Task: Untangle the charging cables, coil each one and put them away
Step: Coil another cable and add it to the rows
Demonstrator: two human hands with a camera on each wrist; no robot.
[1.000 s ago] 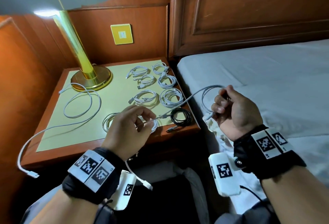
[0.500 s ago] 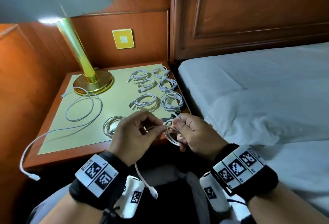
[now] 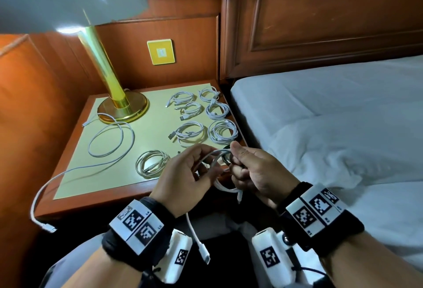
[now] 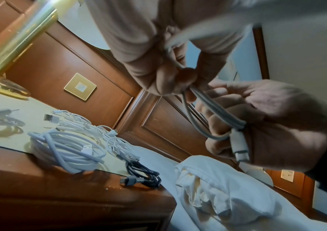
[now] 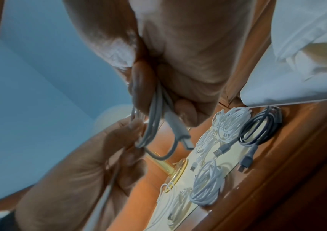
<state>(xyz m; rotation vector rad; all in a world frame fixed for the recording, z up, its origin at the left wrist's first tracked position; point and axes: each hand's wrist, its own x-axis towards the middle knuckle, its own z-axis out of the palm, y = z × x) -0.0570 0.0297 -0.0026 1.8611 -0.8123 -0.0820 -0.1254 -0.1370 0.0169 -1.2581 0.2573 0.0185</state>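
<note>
Both hands hold one white charging cable (image 3: 214, 157) in front of the nightstand's near edge. My right hand (image 3: 246, 168) grips several small loops of it (image 5: 154, 125) together with one plug (image 4: 239, 148). My left hand (image 3: 190, 173) pinches the same cable beside the loops (image 4: 178, 65); its free end hangs down to a plug (image 3: 204, 254). Several coiled white cables (image 3: 222, 132) and one coiled dark cable (image 4: 143, 173) lie on the nightstand (image 3: 103, 198). A long loose white cable (image 3: 109, 141) sprawls at the left and hangs over the front edge.
A brass lamp (image 3: 121, 104) with a white shade stands at the nightstand's back left. A bed with white sheets (image 3: 343, 127) lies directly to the right. Wood panelling with a yellow wall switch (image 3: 161, 52) stands behind.
My right hand came in from the bed side to meet the left hand. The long span of cable between them has been drawn into small loops held by the right hand.
</note>
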